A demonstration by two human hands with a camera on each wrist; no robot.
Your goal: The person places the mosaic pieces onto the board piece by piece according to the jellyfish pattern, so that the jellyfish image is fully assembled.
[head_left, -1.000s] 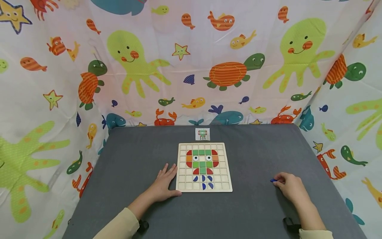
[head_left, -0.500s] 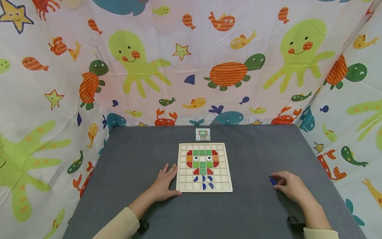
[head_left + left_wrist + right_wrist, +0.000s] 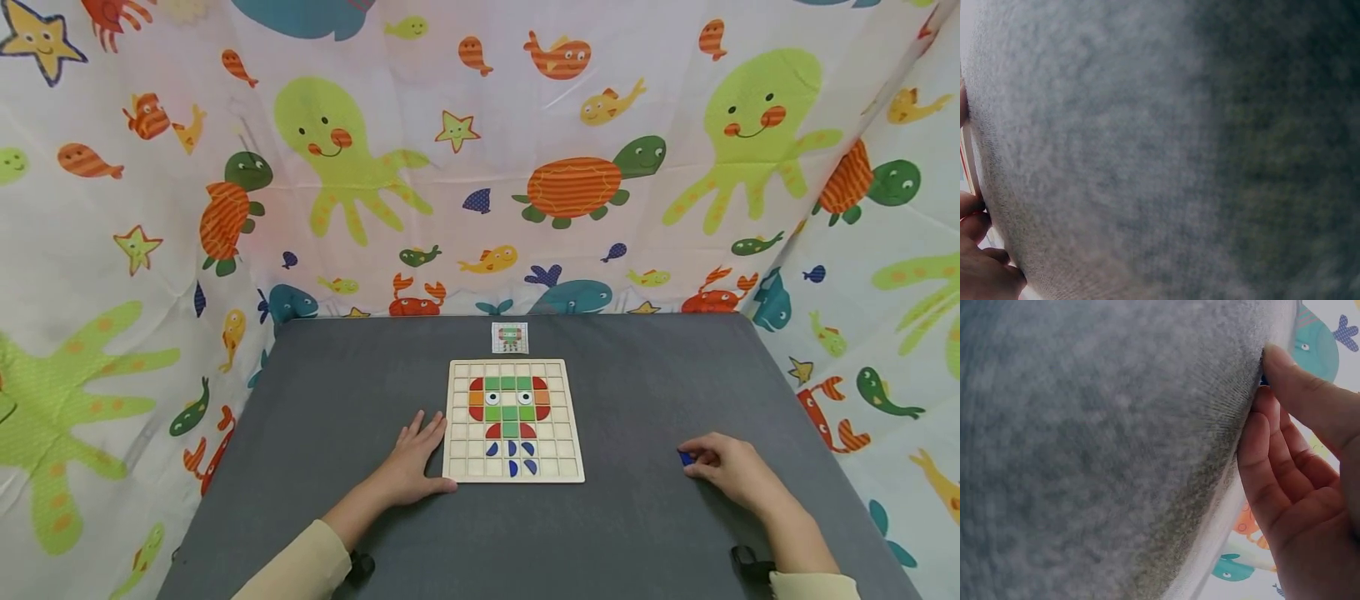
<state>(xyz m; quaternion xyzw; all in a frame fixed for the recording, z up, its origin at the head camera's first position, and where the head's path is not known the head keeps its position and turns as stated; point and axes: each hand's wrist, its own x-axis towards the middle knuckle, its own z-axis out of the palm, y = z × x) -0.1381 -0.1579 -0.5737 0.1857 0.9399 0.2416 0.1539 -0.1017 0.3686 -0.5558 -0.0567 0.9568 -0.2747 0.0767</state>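
Note:
A light wooden grid board (image 3: 464,467) lies on the grey tabletop, with red, orange, green and blue pieces and two eye pieces set in its squares. My left hand (image 3: 408,467) rests at the board's left edge, fingers spread and thumb at the lower left corner. Well to the right of the board, my right hand (image 3: 731,471) pinches a small blue piece (image 3: 686,457) just at the cloth. In the right wrist view, a sliver of this blue piece (image 3: 1264,380) shows between thumb and index finger; its full outline is hidden.
A small picture card (image 3: 509,338) with a coloured pattern on a grid lies behind the board. The grey cloth (image 3: 360,375) covers the table. A curtain (image 3: 465,233) printed with sea animals surrounds its back and sides.
My right wrist has shifted slightly to the right, and the blue piece has turned between the fingertips. My left hand and the board look the same.

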